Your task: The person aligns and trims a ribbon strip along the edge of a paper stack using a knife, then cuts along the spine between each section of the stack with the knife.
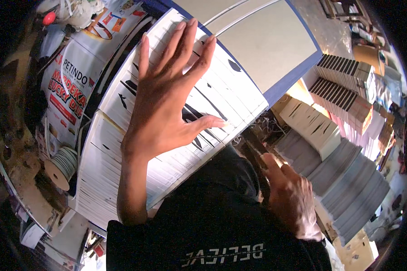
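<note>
Row of white paper blocks point(208, 99) lies left of right hand point(290, 194), long axis slanting near-left to far-right; support hidden. Left hand point(160, 104) nearer: spread wide, palm down on far half, thumb toward right edge. Right hand curled, off row, near grey stack point(352, 180); contents unclear.

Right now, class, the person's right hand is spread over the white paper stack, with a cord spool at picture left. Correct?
No: the head view shows the left hand spread over the white paper stack; the cord spool is at picture left.
</note>
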Available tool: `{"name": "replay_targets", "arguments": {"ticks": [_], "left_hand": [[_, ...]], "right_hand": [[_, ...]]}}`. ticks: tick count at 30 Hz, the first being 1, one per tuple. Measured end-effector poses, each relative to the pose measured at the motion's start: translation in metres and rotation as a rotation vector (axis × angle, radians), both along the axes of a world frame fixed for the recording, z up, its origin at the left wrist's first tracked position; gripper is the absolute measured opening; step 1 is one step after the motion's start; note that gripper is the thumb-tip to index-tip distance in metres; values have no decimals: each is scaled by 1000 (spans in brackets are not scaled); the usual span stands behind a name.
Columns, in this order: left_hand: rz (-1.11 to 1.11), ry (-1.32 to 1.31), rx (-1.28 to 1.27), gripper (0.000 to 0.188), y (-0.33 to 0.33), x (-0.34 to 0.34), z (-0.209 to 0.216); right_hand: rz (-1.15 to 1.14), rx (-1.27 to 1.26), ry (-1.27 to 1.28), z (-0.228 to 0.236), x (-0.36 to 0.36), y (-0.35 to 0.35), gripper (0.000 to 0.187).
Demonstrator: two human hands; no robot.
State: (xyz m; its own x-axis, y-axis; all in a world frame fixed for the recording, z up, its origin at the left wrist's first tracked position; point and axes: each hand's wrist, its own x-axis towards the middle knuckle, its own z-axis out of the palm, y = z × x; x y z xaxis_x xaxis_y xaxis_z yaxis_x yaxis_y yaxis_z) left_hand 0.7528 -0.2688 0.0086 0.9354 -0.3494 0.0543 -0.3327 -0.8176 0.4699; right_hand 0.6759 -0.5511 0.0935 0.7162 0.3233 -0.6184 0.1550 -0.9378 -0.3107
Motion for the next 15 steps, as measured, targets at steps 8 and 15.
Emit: {"name": "replay_targets", "arguments": {"ticks": [8,15], "left_hand": [[-50,45,-3,131,2,-1,4],[-58,29,-20,125,2,-2,5]], "right_hand": [[-40,415,-257,-17,-4,17,79],[13,380,-194,-26,-8,24,79]]}}
